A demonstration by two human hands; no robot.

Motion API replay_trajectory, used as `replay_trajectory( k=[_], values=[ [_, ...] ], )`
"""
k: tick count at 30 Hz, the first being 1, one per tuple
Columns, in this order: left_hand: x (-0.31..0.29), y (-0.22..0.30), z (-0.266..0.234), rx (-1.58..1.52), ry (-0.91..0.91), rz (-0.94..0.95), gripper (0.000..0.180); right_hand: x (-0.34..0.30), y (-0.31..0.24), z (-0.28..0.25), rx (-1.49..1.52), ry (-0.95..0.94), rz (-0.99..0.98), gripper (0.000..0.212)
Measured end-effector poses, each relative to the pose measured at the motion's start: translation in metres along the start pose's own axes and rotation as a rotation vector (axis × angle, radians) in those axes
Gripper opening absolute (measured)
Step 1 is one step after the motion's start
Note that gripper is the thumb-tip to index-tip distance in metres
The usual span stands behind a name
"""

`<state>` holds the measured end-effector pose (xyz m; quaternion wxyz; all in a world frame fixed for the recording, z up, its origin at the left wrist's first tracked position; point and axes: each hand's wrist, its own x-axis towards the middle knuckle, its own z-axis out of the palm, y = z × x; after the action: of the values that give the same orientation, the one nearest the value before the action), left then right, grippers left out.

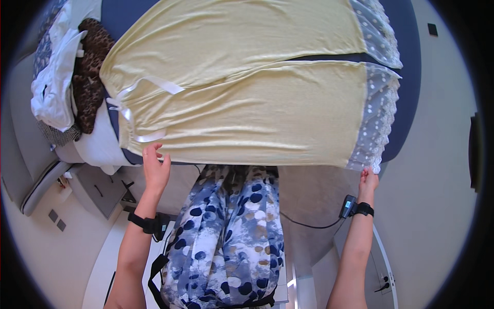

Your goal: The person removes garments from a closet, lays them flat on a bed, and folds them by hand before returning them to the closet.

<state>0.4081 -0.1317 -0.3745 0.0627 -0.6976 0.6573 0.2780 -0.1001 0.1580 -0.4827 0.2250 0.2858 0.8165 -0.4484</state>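
In the head view, the pale yellow trousers (247, 113) lie spread along the navy bed (405, 129), waistband (124, 131) toward the bed's left end and lace hems (378, 116) toward its right. At the bed's near edge, on the right, the right hand (368, 180) has its grip clamped on the corner of the nearer lace hem; this lace looks sheer and delicate, so a hard tug from that one corner could stretch or snag it. Further left along the same edge, the left hand (156, 169) has its grip apart beside the waistband, and whether a fingertip touches the cloth I cannot tell. With only one end held, a pull would probably skew the leg and deepen its creases, or drag it over the bed's near edge. The loose white ribbon (151, 137), lying on top near the bed's left end, could get caught under a fold. The dark cable (314, 225) from the right wrist device (349, 206), hanging in front of the bed, might catch during a wide arm movement.
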Motion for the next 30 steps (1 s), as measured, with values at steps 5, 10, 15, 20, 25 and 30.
replay_trajectory(
  k=[5,10,15,20,25,30],
  values=[
    [0.001,-0.065,-0.014,0.017,0.176,-0.253,0.032,-0.023,0.002,0.016,-0.039,0.028,0.186,0.018],
    [0.019,-0.109,-0.018,-0.096,0.476,-0.517,0.044,-0.066,0.024,0.047,0.006,-0.173,0.279,0.021],
    [0.043,-0.105,-0.029,-0.82,0.269,-0.67,0.044,-0.084,0.027,0.067,0.098,-0.242,0.35,0.021],
    [0.054,-0.103,-0.019,-0.938,0.153,-0.549,0.031,-0.082,0.016,0.064,0.106,-0.261,0.324,0.018],
    [0.053,-0.126,-0.024,-0.676,0.255,-0.604,0.014,-0.094,0.008,0.056,-0.018,-0.144,0.354,0.019],
    [0.05,-0.135,-0.01,-0.294,0.444,-0.473,0.025,-0.094,0.01,0.058,-0.094,-0.15,0.317,0.019]
  ],
)
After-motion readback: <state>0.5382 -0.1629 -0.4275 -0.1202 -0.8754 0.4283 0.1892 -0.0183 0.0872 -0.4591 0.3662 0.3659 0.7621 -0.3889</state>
